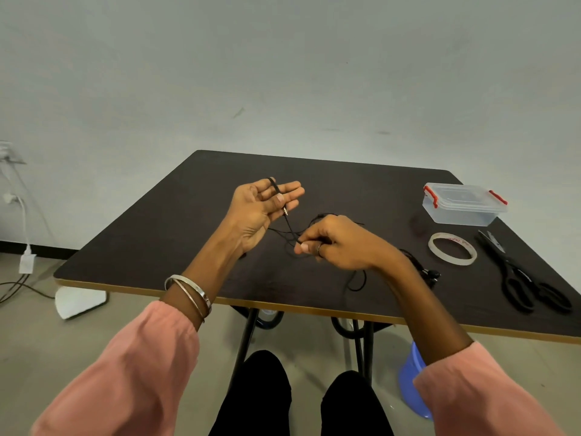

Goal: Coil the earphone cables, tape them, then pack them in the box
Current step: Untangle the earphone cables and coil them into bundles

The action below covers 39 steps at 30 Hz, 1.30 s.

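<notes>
A thin black earphone cable runs between my two hands above the dark table. My left hand is raised palm up, fingers spread, with the cable looped over them and its plug pinned under the thumb. My right hand pinches the cable lower down, fingers curled. The rest of the cable trails under my right wrist to the earbuds on the table. A clear plastic box with red latches stands shut at the far right. A roll of tape lies in front of it.
Black scissors lie near the table's right edge, beside the tape. A blue bucket stands on the floor under the table's right side. White chargers and cables hang by the wall at the left.
</notes>
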Available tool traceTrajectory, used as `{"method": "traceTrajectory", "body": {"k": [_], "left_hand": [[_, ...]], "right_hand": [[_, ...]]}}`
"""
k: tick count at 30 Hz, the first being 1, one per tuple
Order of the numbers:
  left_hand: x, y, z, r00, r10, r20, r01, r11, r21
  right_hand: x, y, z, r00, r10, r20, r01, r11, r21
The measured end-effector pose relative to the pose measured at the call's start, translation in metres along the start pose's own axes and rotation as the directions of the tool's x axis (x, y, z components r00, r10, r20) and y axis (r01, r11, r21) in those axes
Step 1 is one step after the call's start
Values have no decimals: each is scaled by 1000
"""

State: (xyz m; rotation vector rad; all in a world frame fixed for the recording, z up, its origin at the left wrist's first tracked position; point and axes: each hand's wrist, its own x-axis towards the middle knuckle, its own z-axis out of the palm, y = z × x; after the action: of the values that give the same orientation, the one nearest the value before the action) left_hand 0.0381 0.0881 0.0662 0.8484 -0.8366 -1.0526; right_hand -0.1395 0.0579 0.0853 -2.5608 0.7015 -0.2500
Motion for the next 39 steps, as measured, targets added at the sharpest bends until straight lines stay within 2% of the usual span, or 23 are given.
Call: {"method": "traceTrajectory", "body": {"k": [4, 10, 14, 23, 27, 29, 31, 34, 39], "left_hand": [[-3, -5, -1, 1000, -1, -30, 1, 1000, -8], [-1, -3, 1, 997, -24, -77, 11, 985, -171], [-1, -3, 0, 999, -23, -45, 18, 993, -115], [-11, -6, 4, 984, -50, 174, 14, 979, 203], [-13, -10, 10, 955, -128, 268, 57, 964, 259], [-16, -11, 12, 925, -143, 353, 43, 960, 278], [-17, -13, 13, 918, -124, 376, 41, 975, 221], [-14, -14, 14, 966, -85, 243, 62, 993, 102], [-4, -11, 7, 999, -28, 22, 28, 999, 17]], "right_hand": [[1, -4, -4, 1000, -11, 15, 11, 1000, -24], [2, -7, 2, 998, -17, 57, 17, 1000, -10], [0, -5, -3, 1000, -12, 6, 12, 1000, 13], [-1, 1, -29, 984, -24, -178, 26, 1000, 9], [3, 3, -39, 932, -39, -360, 60, 997, 47], [5, 3, -46, 917, -28, -397, 70, 993, 92], [8, 6, -51, 913, -20, -407, 72, 991, 112], [5, 10, -55, 926, -7, -378, 66, 987, 145], [-5, 10, -45, 977, -54, -207, 79, 991, 112]]}}
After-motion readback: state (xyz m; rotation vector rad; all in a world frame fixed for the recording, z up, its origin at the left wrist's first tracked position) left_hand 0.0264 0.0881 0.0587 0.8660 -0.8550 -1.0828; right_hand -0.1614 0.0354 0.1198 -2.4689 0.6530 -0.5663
